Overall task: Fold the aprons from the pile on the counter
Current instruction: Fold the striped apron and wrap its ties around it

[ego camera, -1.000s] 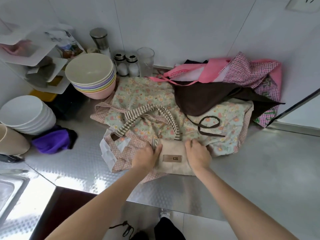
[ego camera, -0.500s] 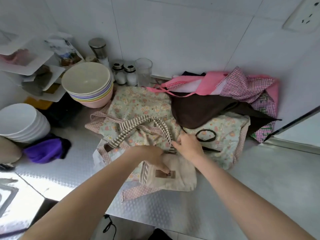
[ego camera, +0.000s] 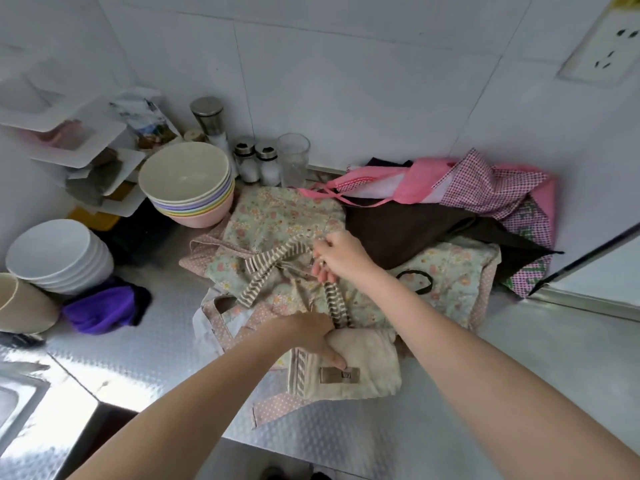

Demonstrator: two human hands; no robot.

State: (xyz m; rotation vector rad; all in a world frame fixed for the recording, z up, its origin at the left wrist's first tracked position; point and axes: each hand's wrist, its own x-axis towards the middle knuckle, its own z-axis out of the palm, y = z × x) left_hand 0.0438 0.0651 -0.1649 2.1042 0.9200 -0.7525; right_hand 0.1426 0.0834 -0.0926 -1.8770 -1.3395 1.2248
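- Head view: the left hand [ego camera: 313, 336] rests on a folded beige apron [ego camera: 360, 365] and presses it down. The fingers are bent over its top edge and the thumb lies on the cloth.
- The beige apron sits near the front edge of the shiny metal counter [ego camera: 519, 368]. It has a small label [ego camera: 340, 374] on the front.
- The right hand [ego camera: 341, 259] is farther back. Its fingers pinch the striped strap [ego camera: 277, 263] of the beige apron.
- The strap makes a loop. One part runs from the right hand down to the beige apron. The other part lies off to the left.
- Under the beige apron lies a flowery apron [ego camera: 284, 216] with a pink dotted edge, spread flat on the counter.
- A brown apron [ego camera: 408, 226] lies on the flowery one, at the back right.
- Pink checked aprons [ego camera: 485, 188] are heaped by the wall, behind the brown one.
- A stack of coloured bowls [ego camera: 187, 181] stands just left of the flowery apron.
- A stack of white bowls [ego camera: 59, 254] stands at the far left, with a purple cloth [ego camera: 104, 310] in front of it.
- Two small shakers [ego camera: 258, 161] and a clear glass [ego camera: 293, 157] stand by the wall.
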